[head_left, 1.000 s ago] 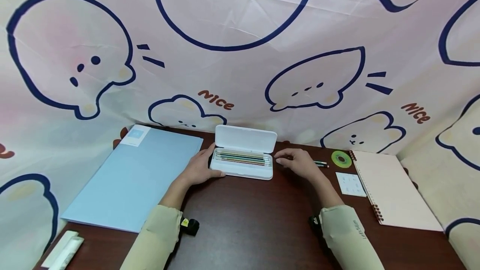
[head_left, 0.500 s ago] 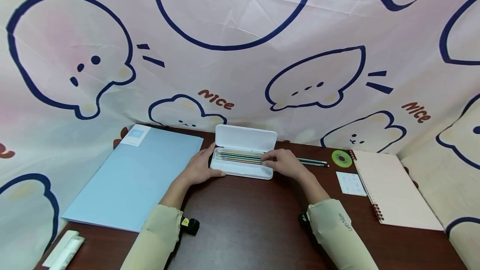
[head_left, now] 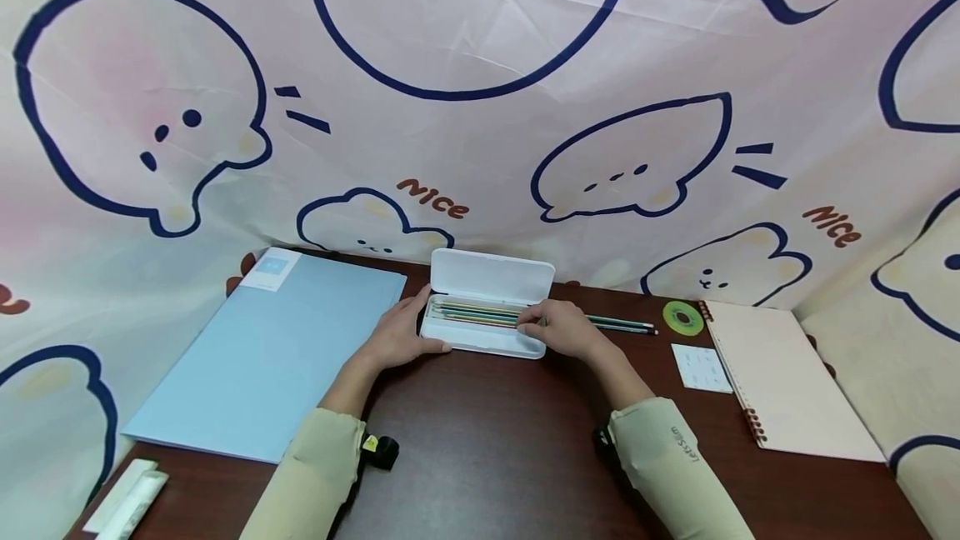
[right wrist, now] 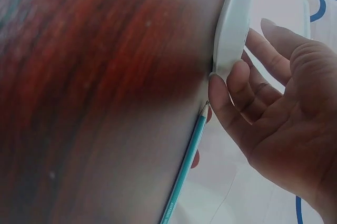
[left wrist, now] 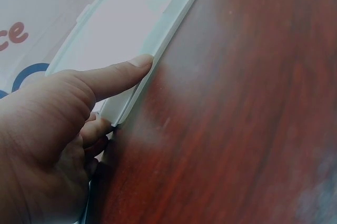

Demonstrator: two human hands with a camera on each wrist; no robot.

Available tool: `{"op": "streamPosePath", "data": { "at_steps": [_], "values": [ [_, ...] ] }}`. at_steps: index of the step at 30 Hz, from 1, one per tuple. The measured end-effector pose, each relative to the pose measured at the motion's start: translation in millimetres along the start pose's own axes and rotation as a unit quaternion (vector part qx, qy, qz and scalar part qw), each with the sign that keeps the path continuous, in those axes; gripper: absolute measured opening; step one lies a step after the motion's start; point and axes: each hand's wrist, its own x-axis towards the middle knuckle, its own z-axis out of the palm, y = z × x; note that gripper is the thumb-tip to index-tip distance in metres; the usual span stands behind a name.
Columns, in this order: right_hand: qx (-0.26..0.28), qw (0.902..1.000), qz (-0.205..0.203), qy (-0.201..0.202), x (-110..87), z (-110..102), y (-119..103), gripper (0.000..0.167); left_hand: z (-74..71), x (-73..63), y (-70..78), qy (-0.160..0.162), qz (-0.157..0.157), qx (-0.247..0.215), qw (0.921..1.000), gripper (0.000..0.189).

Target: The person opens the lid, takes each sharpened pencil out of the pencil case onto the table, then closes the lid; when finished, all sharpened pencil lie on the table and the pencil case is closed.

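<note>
A white pencil case (head_left: 487, 344) stands with its lid up near the back of the table, several pencils (head_left: 476, 315) lying lengthwise in it. My left hand (head_left: 397, 336) grips the case's left end; in the left wrist view its thumb (left wrist: 124, 74) presses on the front edge and the other fingers are at the side. My right hand (head_left: 566, 327) reaches over the right end, thumb and forefinger bent at the pencils' right ends. Whether they pinch a pencil is hidden. In the right wrist view, lower fingers (right wrist: 224, 97) touch the case's outer end, beside a teal pencil (right wrist: 187, 166) on the table.
Left of the case lies a large blue folder (head_left: 277, 357), with white packets (head_left: 127, 498) near the front left. To the right are a green tape roll (head_left: 682, 317), a small white card (head_left: 702, 367) and a spiral notebook (head_left: 787, 382). A printed cloth hangs close behind.
My right hand has moved left from beside the case to over its right end, fingers now inside. More of the pencils lying on the table shows behind it. My left hand has stayed put.
</note>
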Motion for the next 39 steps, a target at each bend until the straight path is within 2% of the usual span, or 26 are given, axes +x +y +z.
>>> {"op": "streamPosePath", "data": {
  "at_steps": [19, 24, 30, 35, 39],
  "values": [
    [-0.014, 0.9998, 0.01, 0.003, -1.1, -3, -6, 0.031, -2.6, -2.2, 1.3, 0.001, -0.007, 0.004, 1.0, 0.112],
    [-0.032, 0.9992, 0.022, -0.007, -0.2, -2, -10, 0.029, -2.7, -3.5, 3.5, -0.001, -0.006, 0.004, 1.0, 0.111],
    [-0.072, 0.9968, 0.015, -0.033, 6.3, 0, -13, 0.028, -1.4, -3.4, 3.5, -0.002, -0.008, 0.003, 1.0, 0.111],
    [-0.077, 0.9959, 0.019, -0.043, 11.1, -2, -14, 0.025, -1.6, -2.8, 4.2, -0.002, -0.01, 0.003, 0.9999, 0.111],
    [-0.073, 0.9965, 0.018, -0.036, 11.5, -3, -16, 0.022, -3.3, -3.4, 5.7, -0.002, -0.013, 0.001, 0.9999, 0.111]
  ]
}}
